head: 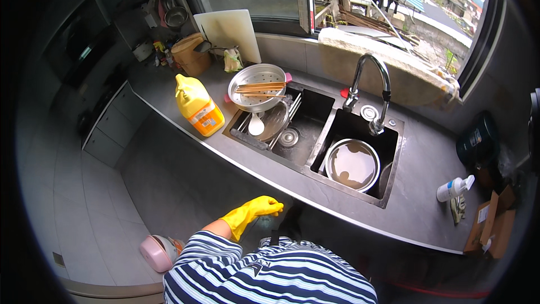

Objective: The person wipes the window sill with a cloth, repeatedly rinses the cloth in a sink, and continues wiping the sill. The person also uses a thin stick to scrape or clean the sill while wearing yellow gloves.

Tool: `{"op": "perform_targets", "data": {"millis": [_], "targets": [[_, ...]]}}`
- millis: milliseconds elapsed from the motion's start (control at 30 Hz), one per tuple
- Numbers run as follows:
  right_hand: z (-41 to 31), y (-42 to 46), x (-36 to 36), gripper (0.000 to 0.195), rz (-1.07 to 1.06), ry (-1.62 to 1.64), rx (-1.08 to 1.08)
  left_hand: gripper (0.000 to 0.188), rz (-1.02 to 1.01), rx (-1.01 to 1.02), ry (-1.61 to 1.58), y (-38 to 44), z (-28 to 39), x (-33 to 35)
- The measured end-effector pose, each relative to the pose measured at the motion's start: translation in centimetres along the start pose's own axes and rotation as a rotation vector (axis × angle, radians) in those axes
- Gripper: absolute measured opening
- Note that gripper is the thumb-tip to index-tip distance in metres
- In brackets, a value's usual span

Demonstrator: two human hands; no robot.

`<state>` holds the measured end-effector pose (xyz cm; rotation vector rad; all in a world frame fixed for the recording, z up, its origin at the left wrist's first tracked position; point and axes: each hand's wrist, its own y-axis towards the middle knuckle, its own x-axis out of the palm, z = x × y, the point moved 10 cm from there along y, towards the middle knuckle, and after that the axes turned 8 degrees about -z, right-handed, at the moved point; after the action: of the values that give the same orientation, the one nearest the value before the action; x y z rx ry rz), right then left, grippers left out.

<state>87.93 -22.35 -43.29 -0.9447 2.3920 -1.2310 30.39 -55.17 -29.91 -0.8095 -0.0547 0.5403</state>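
Note:
My left hand, in a yellow rubber glove, hangs in front of the counter edge with its fingers curled; whether it holds anything small cannot be told. My right hand is out of view. Before me a dark double sink is set in the grey counter. In its right basin stands a round metal basin with liquid in it. A metal steamer tray with wooden chopsticks lies across the left basin's end, above a glass lid and a white rice paddle. The chrome faucet arches over the right side.
A yellow jug stands left of the sink, a white cutting board and a wooden bucket behind it. At right are a white pump bottle, a cardboard box and a dark green bucket. A pink basin is low at left.

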Motion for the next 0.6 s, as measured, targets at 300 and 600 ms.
{"op": "perform_targets", "data": {"millis": [300,600], "targets": [[-14.5,-2.9,-12.7,0.021,0.522,0.306,-0.270,0.022,0.436,0.550,-0.310,-3.6,16.3,-20.4],[-55.0,-16.9,13.1,0.031,0.606,-0.570,-0.839,0.029,0.300,1.036,-0.011,1.8,43.6,-29.4]]}}
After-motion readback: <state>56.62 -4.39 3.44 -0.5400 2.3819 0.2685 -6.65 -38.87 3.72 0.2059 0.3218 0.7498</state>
